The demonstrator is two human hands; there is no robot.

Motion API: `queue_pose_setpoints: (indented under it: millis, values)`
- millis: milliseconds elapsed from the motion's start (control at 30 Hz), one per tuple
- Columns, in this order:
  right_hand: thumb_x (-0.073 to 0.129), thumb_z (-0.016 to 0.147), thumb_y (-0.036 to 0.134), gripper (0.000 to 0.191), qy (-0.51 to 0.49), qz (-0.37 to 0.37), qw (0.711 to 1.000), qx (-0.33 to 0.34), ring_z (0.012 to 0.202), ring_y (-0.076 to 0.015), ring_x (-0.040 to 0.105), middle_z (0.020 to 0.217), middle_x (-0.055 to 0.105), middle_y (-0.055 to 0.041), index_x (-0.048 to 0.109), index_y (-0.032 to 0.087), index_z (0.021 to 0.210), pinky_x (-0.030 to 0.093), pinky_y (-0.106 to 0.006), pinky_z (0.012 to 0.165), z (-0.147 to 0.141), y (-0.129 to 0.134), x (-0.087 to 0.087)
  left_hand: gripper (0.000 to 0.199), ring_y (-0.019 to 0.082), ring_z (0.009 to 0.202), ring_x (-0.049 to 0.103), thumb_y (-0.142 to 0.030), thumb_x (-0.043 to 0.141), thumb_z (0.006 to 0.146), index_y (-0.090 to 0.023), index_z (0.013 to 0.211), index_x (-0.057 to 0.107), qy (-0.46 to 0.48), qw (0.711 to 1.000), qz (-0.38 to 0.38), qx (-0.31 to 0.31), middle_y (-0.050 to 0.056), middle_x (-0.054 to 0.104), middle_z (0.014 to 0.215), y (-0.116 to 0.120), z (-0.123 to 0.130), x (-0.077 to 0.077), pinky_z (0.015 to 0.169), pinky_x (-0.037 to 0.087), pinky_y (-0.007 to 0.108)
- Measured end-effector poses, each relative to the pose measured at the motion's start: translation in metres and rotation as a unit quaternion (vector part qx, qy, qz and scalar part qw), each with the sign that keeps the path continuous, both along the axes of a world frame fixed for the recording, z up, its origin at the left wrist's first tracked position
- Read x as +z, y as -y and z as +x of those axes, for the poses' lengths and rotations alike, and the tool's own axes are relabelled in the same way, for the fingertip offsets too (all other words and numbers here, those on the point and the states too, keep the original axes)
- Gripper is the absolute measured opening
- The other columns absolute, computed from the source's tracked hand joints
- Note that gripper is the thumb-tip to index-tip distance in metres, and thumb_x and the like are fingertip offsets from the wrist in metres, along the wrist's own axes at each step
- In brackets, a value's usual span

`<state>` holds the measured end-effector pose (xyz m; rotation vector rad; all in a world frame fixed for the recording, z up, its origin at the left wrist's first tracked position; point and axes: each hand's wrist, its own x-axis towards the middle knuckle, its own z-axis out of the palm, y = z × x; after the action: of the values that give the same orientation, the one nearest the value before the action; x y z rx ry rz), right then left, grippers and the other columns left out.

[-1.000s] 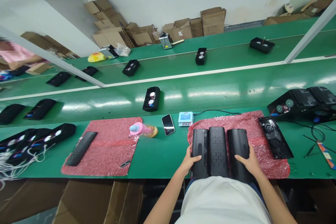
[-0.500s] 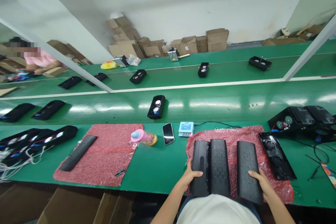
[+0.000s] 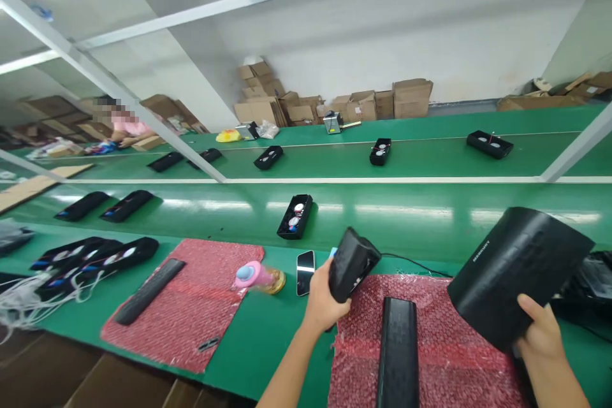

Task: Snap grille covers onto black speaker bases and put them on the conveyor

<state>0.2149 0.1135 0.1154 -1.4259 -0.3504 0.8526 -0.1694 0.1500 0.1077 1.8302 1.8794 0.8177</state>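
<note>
My left hand (image 3: 324, 298) is closed round a black speaker housing (image 3: 352, 262), raised and tilted above the left edge of a red bubble-wrap mat (image 3: 444, 312). A larger-looking black speaker housing (image 3: 519, 271), with pale lettering on its side, is held up close to the camera in my right hand (image 3: 542, 331), thumb on its face. Between my hands a third dark housing (image 3: 398, 350) lies lengthwise on the mat, touched by neither hand. Part of another dark piece shows below my right hand, mostly hidden.
Left of my arm are a phone (image 3: 305, 273), a pink-lidded bottle (image 3: 261, 276) and a second red mat (image 3: 191, 306) bearing a long black cover (image 3: 149, 291). An open speaker housing (image 3: 295, 217) sits on the green line. Wired housings (image 3: 95, 258) lie at left; a person (image 3: 129, 127) sits beyond.
Both hands have lifted their housings off the mat. The left one now tilts upward; the right one has risen to the right, its lettered side showing. The middle housing stays. The view has tipped up.
</note>
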Motion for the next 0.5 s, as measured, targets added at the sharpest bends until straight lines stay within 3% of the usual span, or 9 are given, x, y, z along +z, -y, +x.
queue_pose_setpoints:
  millis: [67,100,267,433,500]
  values:
    - [0.077,0.048,0.039,0.082,0.022,0.013,0.999,0.023,0.09,-0.0284,0.062,0.113,0.061,-0.0095,0.049,0.024,0.123,0.051,-0.048,0.082,-0.002,-0.019,-0.008,0.09,0.034,0.121,0.044,-0.024,0.066,0.05,-0.016,0.133,0.033,-0.017,0.999,-0.003,-0.027,0.014,0.049,0.128,-0.018,-0.002,0.005,0.106,0.033,0.046]
    - [0.079,0.046,0.035,0.082,0.025,0.005,0.999,0.038,0.087,-0.0262,0.062,0.11,0.062,-0.0075,0.05,0.025,0.121,0.052,-0.044,0.08,-0.004,-0.025,-0.015,0.091,0.034,0.121,0.044,-0.025,0.068,0.051,-0.015,0.134,0.032,-0.02,1.0,-0.01,-0.013,0.014,0.048,0.128,-0.023,-0.005,0.006,0.105,0.033,0.046]
    - [0.082,0.043,0.033,0.071,-0.073,-0.089,0.987,0.113,0.071,-0.0215,0.062,0.089,0.064,-0.002,0.055,0.024,0.108,0.054,-0.034,0.063,0.001,-0.046,-0.066,0.095,0.031,0.115,0.049,-0.032,0.073,0.052,-0.016,0.134,0.029,0.032,0.989,-0.05,0.132,0.013,0.05,0.124,-0.023,-0.041,-0.002,0.1,0.038,0.048]
    - [0.076,0.044,0.041,0.059,-0.088,-0.179,0.963,0.179,0.061,-0.0272,0.062,0.073,0.065,-0.0076,0.059,0.017,0.094,0.054,-0.045,0.061,0.018,-0.109,-0.099,0.095,0.031,0.114,0.051,-0.034,0.076,0.052,-0.015,0.133,0.03,0.073,0.967,-0.087,0.228,0.013,0.052,0.121,-0.007,-0.061,-0.008,0.098,0.04,0.046]
    - [0.07,0.05,0.049,0.057,0.005,-0.158,0.968,0.193,0.068,-0.032,0.064,0.077,0.066,-0.0143,0.061,0.014,0.094,0.053,-0.049,0.066,0.019,-0.141,-0.103,0.092,0.029,0.104,0.057,-0.036,0.075,0.055,-0.016,0.133,0.031,0.121,0.951,-0.115,0.26,0.011,0.056,0.114,0.002,-0.062,-0.008,0.091,0.046,0.045]
